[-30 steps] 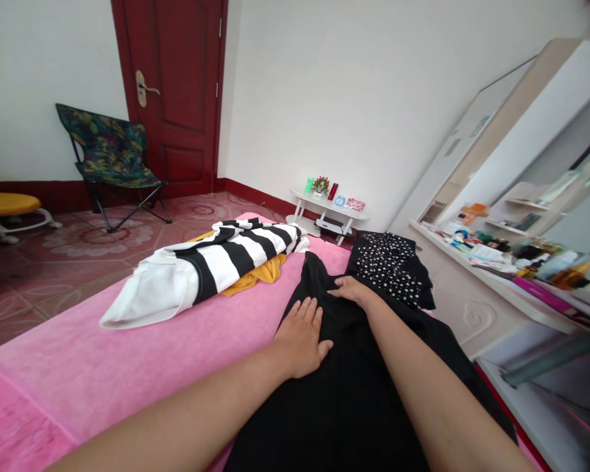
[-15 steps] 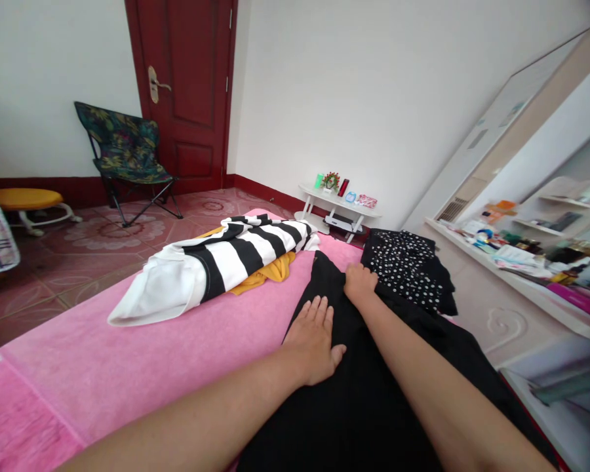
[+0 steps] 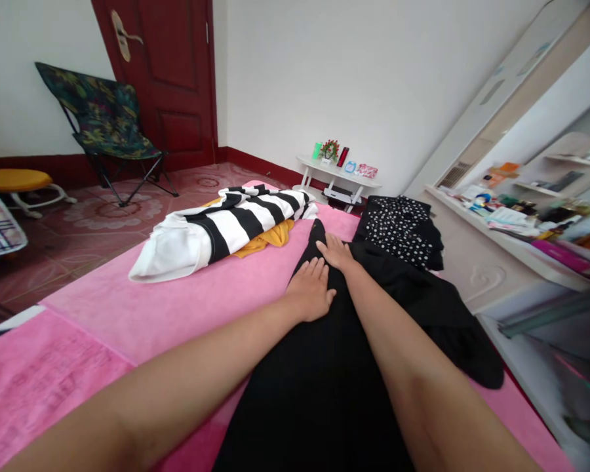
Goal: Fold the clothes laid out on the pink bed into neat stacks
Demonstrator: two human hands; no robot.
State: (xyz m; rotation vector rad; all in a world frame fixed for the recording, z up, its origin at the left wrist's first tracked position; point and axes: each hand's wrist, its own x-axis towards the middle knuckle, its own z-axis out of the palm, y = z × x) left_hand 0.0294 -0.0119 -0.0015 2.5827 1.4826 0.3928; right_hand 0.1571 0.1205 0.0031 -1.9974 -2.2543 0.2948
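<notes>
A black garment (image 3: 319,393) lies spread over a pink bed cover (image 3: 187,328), narrowing to a pointed corner at its far end. My left hand (image 3: 311,290) rests flat on its left side, fingers outstretched. Just beyond and to the right, my right hand (image 3: 335,252) lies on the garment near that far corner, its fingers spread. Left of the hands is a black-and-white striped garment (image 3: 246,223), with mustard-yellow cloth (image 3: 268,241) showing under it. A black garment with white dots (image 3: 396,229) lies folded beyond my right hand.
At the far wall stands a low white table (image 3: 341,172) with small items. A cluttered shelf (image 3: 511,229) runs along the right side. Behind on the left are a patterned folding chair (image 3: 105,118), a yellow-topped stool (image 3: 17,179) and a red door (image 3: 172,78).
My right hand has gone from curled fingers to spread ones and shifted left, closer to my left hand. The black garment's right part is now drawn in, baring pink cover at lower right.
</notes>
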